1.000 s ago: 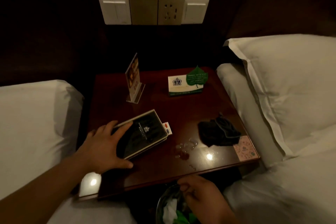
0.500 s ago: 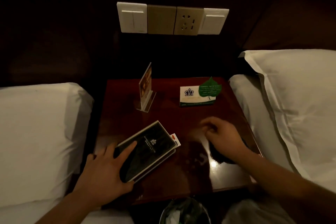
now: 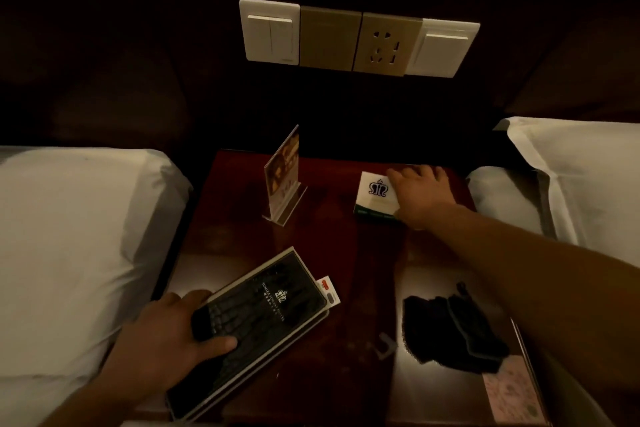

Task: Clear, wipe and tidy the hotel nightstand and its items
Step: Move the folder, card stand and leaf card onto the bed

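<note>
The dark red nightstand (image 3: 346, 253) stands between two beds. My left hand (image 3: 166, 340) grips the near corner of a black hotel folder (image 3: 263, 319), thumb on its cover; a small red-and-white card (image 3: 328, 289) sticks out from under it. My right hand (image 3: 420, 196) reaches to the back right and lies over a white logo box (image 3: 374, 194), fingers past its far edge. Whether it grips the box is unclear, and the green leaf card is hidden under it. A black cloth (image 3: 450, 329) lies crumpled at the front right.
A clear acrylic sign stand (image 3: 284, 177) is upright at the back middle. A small clear scrap (image 3: 384, 345) lies beside the cloth, and a pink card (image 3: 509, 392) sits on the front right corner. White pillows (image 3: 69, 246) flank both sides. Switches and a socket (image 3: 360, 40) are on the wall.
My right hand has left the black cloth and moved back onto the white logo box, covering the leaf card. The view has moved closer. My left hand stays on the folder.
</note>
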